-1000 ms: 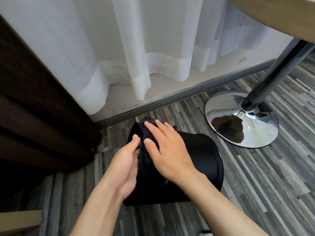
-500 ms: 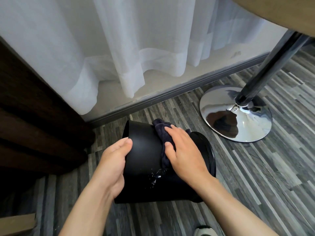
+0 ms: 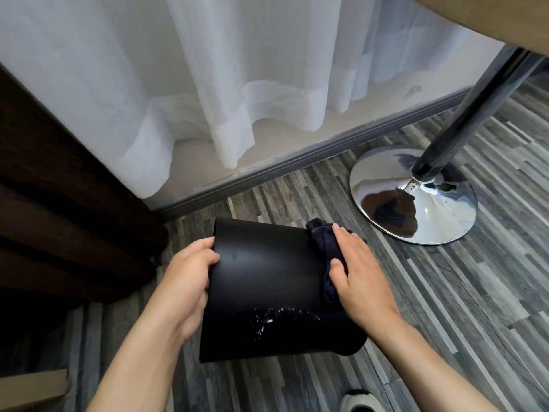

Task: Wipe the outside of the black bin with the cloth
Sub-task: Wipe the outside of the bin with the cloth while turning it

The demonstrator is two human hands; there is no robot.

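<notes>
The black bin (image 3: 267,281) lies on its side on the striped wood floor, its flat base end to the left. White specks mark its lower side. My left hand (image 3: 187,281) grips the bin's left end, thumb over the edge. A dark cloth (image 3: 322,248) is bunched against the bin's right part, near its rim. My right hand (image 3: 356,275) presses flat on that cloth, fingers spread over it. The bin's mouth is turned away to the right and mostly hidden.
A chrome round table base (image 3: 416,200) with a dark pole (image 3: 463,114) stands right of the bin. White sheer curtains (image 3: 208,84) hang behind, above a grey skirting. Dark brown curtain (image 3: 59,218) fills the left. A shoe toe (image 3: 359,401) shows at the bottom.
My right hand has slid the cloth along the bin from its left end toward the right rim. My left hand stayed gripping the left end.
</notes>
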